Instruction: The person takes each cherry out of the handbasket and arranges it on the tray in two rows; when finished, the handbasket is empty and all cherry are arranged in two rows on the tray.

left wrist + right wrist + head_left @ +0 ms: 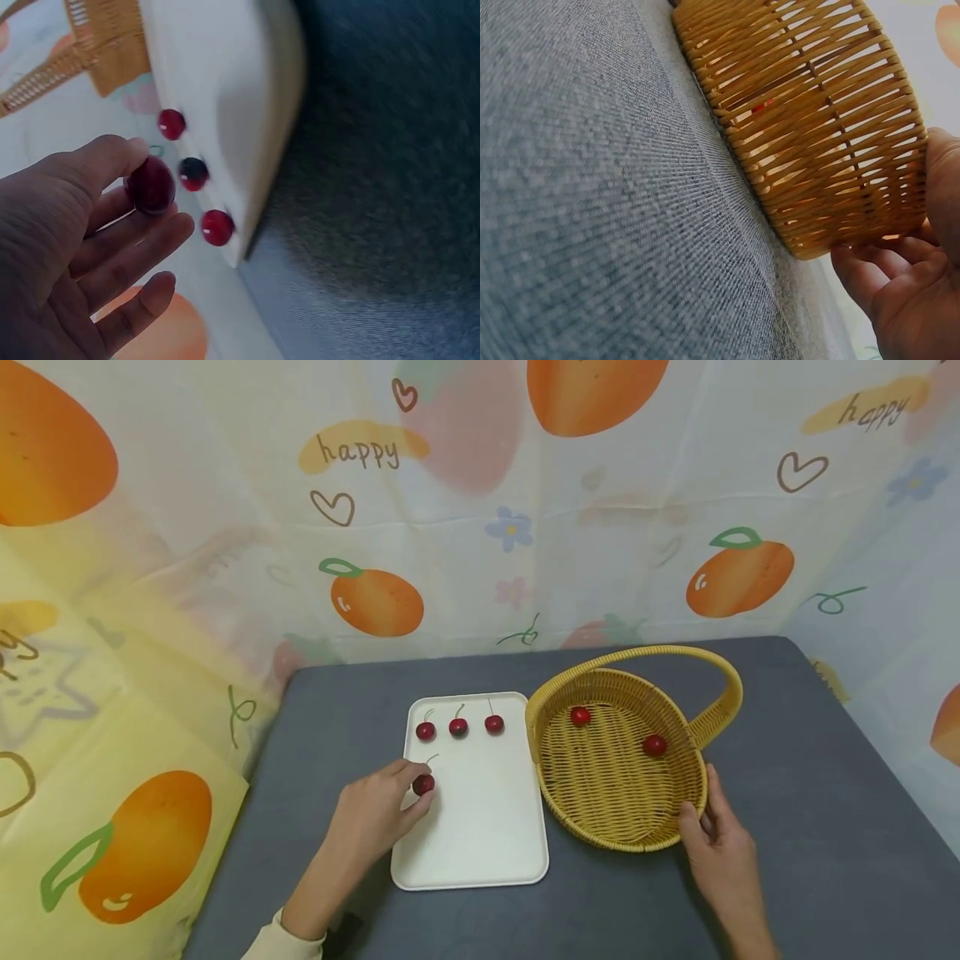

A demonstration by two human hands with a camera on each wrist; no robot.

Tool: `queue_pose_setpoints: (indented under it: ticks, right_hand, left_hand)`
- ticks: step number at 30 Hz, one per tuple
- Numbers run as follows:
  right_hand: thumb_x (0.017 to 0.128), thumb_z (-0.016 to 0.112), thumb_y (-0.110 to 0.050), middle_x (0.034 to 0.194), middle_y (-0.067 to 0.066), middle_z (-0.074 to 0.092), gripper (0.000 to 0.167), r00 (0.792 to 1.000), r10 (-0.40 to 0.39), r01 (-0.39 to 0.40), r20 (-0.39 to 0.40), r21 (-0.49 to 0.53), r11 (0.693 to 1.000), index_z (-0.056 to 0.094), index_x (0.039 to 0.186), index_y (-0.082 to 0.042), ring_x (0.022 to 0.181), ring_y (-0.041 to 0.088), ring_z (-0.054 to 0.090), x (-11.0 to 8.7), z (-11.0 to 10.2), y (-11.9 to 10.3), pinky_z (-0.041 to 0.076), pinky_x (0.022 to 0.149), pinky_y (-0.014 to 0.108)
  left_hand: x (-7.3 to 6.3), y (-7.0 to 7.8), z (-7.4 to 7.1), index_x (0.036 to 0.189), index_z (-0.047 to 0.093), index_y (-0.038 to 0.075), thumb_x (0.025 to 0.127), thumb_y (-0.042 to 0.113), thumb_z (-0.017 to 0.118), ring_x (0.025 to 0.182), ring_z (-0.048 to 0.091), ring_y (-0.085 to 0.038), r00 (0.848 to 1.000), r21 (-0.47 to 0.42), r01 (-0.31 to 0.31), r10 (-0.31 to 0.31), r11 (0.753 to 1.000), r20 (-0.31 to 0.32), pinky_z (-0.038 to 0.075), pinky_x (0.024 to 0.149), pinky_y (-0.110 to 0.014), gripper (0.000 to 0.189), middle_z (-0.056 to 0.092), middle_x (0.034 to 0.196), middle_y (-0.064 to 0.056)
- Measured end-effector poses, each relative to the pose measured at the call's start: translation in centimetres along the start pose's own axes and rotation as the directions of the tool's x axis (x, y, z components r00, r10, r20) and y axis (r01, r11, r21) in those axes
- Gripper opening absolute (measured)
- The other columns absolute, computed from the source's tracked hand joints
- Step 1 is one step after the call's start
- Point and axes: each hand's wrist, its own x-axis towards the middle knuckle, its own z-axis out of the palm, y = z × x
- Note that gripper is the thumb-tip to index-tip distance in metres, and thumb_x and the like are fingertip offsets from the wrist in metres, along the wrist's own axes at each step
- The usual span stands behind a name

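Observation:
My left hand (378, 806) pinches a dark red cherry (423, 784) between thumb and fingertips, over the left side of a white tray (487, 827). In the left wrist view that cherry (151, 185) sits between the thumb and the index finger. Three more cherries with stems (458, 727) lie in a row along the tray's far end. Right of the tray stands a round wicker basket (600, 777) with an arched handle, holding two red cherries (655, 745). My right hand (722, 852) grips the basket's near right rim, thumb on top and fingers against the outer wall (817, 127).
A dark grey cloth (810, 827) covers the table under the tray and basket. Behind and at the sides hangs a curtain (465, 552) printed with oranges, hearts and flowers. The basket's handle (645, 652) arches above its far side.

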Motion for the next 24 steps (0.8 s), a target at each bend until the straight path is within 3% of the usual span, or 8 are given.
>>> queue_pose_setpoints:
  ticks: [4, 12, 19, 24]
  right_hand:
    - [0.111, 0.054, -0.034, 0.161, 0.02, 0.041, 0.068, 1.0, -0.003, 0.003, -0.005, 0.003, 1.0, 0.016, 0.168, -0.032, 0.119, -0.02, 0.044, 0.0, 0.1, 0.1, 0.041, 0.086, 0.0]
    - [0.111, 0.056, -0.032, 0.16, 0.02, 0.043, 0.068, 1.0, -0.01, 0.01, -0.018, 0.006, 1.0, 0.019, 0.168, -0.028, 0.126, -0.01, 0.048, 0.0, 0.2, 0.1, 0.041, 0.087, 0.001]
    - [0.111, 0.055, -0.031, 0.16, 0.021, 0.043, 0.069, 1.0, -0.026, 0.026, -0.015, 0.03, 0.999, 0.019, 0.169, -0.023, 0.121, -0.018, 0.047, -0.1, 0.2, 0.0, 0.042, 0.088, 0.001]
    - [0.111, 0.055, -0.033, 0.16, 0.02, 0.043, 0.069, 1.0, -0.015, 0.015, -0.017, 0.016, 1.0, 0.018, 0.169, -0.028, 0.118, -0.02, 0.046, 0.0, 0.1, 0.1, 0.042, 0.087, 0.001]
  left_hand:
    - [0.4, -0.7, 0.9, 0.101, 0.078, 0.016, 0.084, 0.023, 0.088, 0.053, 0.047, -0.013, 1.0, 0.048, 0.005, -0.005, 0.999, 0.008, 0.044, 0.048, -0.033, 0.021, 0.07, 0.087, 0.003]
    - [1.2, -1.0, 1.7, 0.1, 0.078, 0.013, 0.084, 0.025, 0.088, 0.067, 0.06, -0.014, 0.998, 0.106, -0.002, -0.005, 0.994, 0.068, 0.05, 0.063, -0.037, 0.022, 0.07, 0.084, 0.0]
    - [1.5, -0.7, 2.0, 0.095, 0.077, 0.014, 0.084, 0.025, 0.089, 0.068, 0.059, -0.016, 0.994, 0.124, 0.01, -0.024, 0.992, 0.111, 0.049, 0.066, -0.039, 0.019, 0.067, 0.081, 0.002]
    - [1.5, -0.6, 2.5, 0.092, 0.075, 0.015, 0.085, 0.025, 0.088, 0.071, 0.061, -0.019, 0.993, 0.14, 0.006, -0.023, 0.99, 0.12, 0.049, 0.067, -0.04, 0.019, 0.065, 0.079, 0.001]
